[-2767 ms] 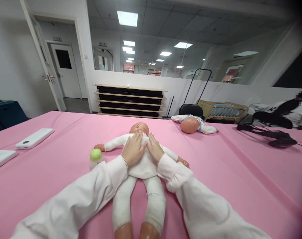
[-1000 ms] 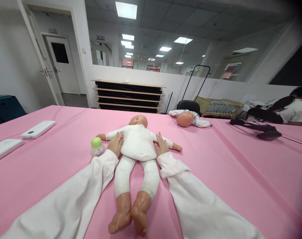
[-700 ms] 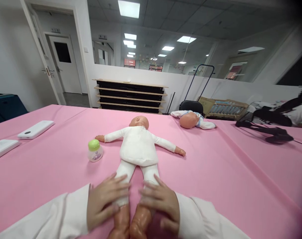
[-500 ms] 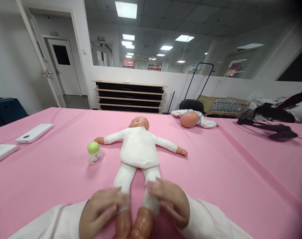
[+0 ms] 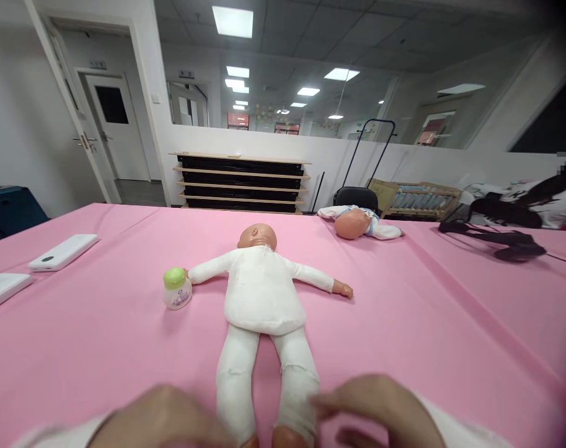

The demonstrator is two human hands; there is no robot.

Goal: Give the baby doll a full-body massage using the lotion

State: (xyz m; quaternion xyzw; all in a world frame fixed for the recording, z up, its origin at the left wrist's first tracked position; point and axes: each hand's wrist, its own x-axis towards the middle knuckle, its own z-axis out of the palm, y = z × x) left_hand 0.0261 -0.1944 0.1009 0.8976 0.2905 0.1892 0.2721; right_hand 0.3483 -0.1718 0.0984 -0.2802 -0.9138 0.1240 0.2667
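Note:
On its back lies a baby doll (image 5: 264, 289) with a white cloth body, brown head and hands, its arms spread and its legs toward me. At the bottom edge, my left hand (image 5: 162, 420) is beside the leg on the left; blur and the frame edge hide its fingers. My right hand (image 5: 380, 407) is at the lower part of the other leg, fingers bent and thumb apart, with nothing seen between them. Whether its fingertips touch the leg is unclear. A small jar with a green lid (image 5: 176, 289) stands by the doll's hand on the left.
A pink cloth (image 5: 124, 348) covers the table. Two white flat devices (image 5: 63, 252) lie at the left. Another doll (image 5: 355, 223) lies at the far edge, and a black strap-like object (image 5: 492, 239) at the right. Behind are stacked shelves (image 5: 241, 180) and a chair (image 5: 356, 198).
The doll has shifted slightly toward me, and its legs lie a little farther apart. Both hands have moved down toward the bottom edge, with the right one also moving outward.

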